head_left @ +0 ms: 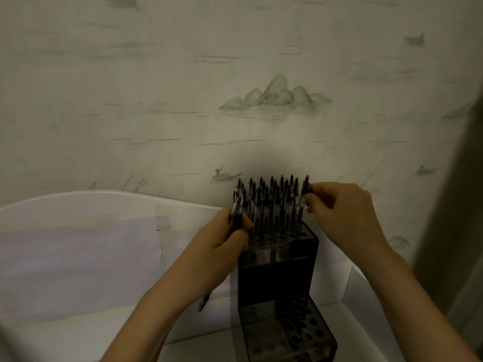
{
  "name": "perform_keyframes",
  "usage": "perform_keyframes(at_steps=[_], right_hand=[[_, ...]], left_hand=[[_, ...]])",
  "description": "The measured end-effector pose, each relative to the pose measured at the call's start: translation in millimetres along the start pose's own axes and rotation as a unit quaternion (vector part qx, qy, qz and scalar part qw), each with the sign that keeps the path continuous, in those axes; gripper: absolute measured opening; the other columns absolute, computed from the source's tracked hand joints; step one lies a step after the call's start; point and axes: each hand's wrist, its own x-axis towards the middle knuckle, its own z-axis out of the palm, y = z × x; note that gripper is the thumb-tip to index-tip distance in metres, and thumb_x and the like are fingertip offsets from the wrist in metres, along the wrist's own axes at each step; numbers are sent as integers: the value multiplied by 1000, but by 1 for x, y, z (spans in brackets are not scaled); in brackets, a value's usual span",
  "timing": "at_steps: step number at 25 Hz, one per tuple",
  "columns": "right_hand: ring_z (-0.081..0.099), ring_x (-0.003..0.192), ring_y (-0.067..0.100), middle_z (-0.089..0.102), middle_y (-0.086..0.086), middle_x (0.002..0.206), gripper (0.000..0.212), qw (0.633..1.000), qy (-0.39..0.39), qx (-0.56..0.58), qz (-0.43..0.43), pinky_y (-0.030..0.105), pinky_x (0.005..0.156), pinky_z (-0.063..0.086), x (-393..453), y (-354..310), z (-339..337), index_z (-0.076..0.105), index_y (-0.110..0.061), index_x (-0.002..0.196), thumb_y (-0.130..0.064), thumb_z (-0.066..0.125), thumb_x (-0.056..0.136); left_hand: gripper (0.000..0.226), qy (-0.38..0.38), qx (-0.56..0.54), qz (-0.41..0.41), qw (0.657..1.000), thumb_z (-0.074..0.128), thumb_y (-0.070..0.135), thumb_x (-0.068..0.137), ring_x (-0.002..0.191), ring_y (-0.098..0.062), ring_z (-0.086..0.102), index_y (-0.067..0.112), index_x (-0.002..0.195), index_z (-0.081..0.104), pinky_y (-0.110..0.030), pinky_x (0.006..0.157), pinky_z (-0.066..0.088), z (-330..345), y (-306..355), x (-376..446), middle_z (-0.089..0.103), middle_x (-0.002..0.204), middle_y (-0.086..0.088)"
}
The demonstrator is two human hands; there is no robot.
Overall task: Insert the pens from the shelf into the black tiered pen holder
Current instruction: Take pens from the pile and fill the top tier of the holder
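Head view: black tiered pen holder [279, 278] at 6 o'clock on white shelf [78, 257], upper tier packed with pens [271, 205], lower tier holes mostly bare. Right hand [347, 215] pinching one pen [305, 189] at 1 o'clock of holder, likely seating it. Left hand [222, 246] gripping spare pens [236, 218], ready for feeding.

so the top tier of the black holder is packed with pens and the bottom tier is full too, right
Not quite. The head view shows the top tier of the black tiered pen holder packed with pens, but the bottom tier is not full: its holes are empty.
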Motion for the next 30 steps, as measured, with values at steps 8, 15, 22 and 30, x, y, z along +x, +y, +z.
perform_keyframes(at_steps=[8, 15, 22, 30], right_hand=[[67, 65, 0, 72, -7, 73, 14, 996, -56, 20, 66, 25, 74, 57, 4, 9, 0, 67, -23, 94, -16, 72, 83], [60, 70, 8, 64, -7, 79, 16, 994, 28, 69, -82, 18, 63, 51, -26, -29, 0, 69, -20, 95, -18, 73, 80], [69, 69, 17, 72, 0, 79, 10, 951, -187, 246, -4, 31, 68, 58, -39, -40, 47, 75, -17, 89, -23, 75, 80], [73, 79, 19, 76, 4, 84, 9, 919, -126, 371, 46, 30, 75, 59, -22, -55, 38, 70, -8, 93, -11, 66, 85]], left_hand=[[26, -15, 25, 1, 1000, 43, 10, 99, 56, -11, 45, 28, 108, 59, -29, 55, 39, 0, 1, -3, 55, 72, 1], [26, -35, 56, 11, 998, 42, 17, 100, 62, -8, 47, 31, 115, 58, -29, 63, 40, -4, 1, -10, 57, 79, -2], [36, -65, 64, 43, 995, 37, 6, 102, 62, 9, 54, 31, 125, 48, -7, 62, 40, -7, 15, -24, 58, 68, 29], [35, -52, 87, 8, 995, 37, 15, 103, 70, -11, 61, 38, 127, 49, -33, 69, 58, -27, 4, -31, 69, 89, 2]])
